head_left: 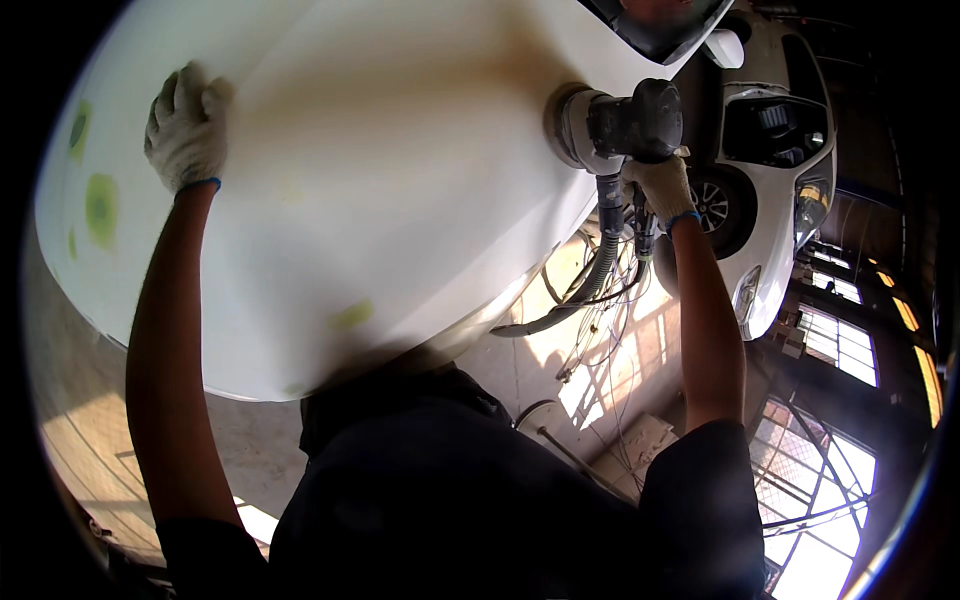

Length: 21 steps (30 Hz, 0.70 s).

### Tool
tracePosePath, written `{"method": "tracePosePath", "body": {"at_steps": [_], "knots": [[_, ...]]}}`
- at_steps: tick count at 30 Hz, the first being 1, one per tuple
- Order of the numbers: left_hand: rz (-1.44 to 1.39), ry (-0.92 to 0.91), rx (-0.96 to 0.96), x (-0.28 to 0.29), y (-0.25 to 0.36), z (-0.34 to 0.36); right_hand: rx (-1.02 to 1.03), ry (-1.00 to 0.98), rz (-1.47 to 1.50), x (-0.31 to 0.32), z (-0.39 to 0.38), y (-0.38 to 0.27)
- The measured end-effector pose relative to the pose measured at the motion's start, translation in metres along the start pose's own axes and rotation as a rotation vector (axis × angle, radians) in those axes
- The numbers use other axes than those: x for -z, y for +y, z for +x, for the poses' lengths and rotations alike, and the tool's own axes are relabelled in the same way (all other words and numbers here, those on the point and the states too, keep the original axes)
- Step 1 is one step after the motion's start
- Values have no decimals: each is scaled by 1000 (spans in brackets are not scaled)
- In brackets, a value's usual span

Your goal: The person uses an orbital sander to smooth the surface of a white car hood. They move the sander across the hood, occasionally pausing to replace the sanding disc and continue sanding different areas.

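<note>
A large white car body panel (400, 215) spreads out in front of me, with several yellow-green patches on its surface. My left hand (188, 135), in a pale knit glove with a blue cuff, lies on its far left part with the fingers stretched out, holding nothing. At the right side, my right hand (660, 190), gloved the same way, is closed round a black and grey sander (615, 125). The sander's round pad (562, 125) faces the panel near its right edge; I cannot tell if it presses on it. A ribbed dark hose (603, 255) hangs from the tool.
Loose thin cables (610, 310) trail below the hose. Another white car (770, 190) stands at the right. A dark glossy part (655, 25) shows at the top edge. A round-based stand (545, 420) is on the sunlit floor, and large windows (820, 480) are at lower right.
</note>
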<state>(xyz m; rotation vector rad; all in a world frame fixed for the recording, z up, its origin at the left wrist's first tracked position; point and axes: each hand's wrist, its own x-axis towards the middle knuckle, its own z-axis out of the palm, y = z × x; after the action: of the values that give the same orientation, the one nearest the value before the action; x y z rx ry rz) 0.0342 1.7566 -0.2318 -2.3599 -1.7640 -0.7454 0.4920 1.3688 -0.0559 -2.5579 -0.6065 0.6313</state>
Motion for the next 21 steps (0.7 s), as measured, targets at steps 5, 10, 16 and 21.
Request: {"method": "tracePosePath", "body": {"at_steps": [5, 10, 16, 21], "knots": [[-39, 13, -12, -2, 5, -3, -151, 35, 212, 22, 40, 6], [-60, 11, 0, -1, 6, 0, -44, 54, 87, 9, 24, -3], [-58, -3, 2, -7, -5, 0, 138, 32, 15, -42, 8, -73], [-40, -6, -8, -9, 0, 1, 234, 19, -48, -39, 52, -105]]}}
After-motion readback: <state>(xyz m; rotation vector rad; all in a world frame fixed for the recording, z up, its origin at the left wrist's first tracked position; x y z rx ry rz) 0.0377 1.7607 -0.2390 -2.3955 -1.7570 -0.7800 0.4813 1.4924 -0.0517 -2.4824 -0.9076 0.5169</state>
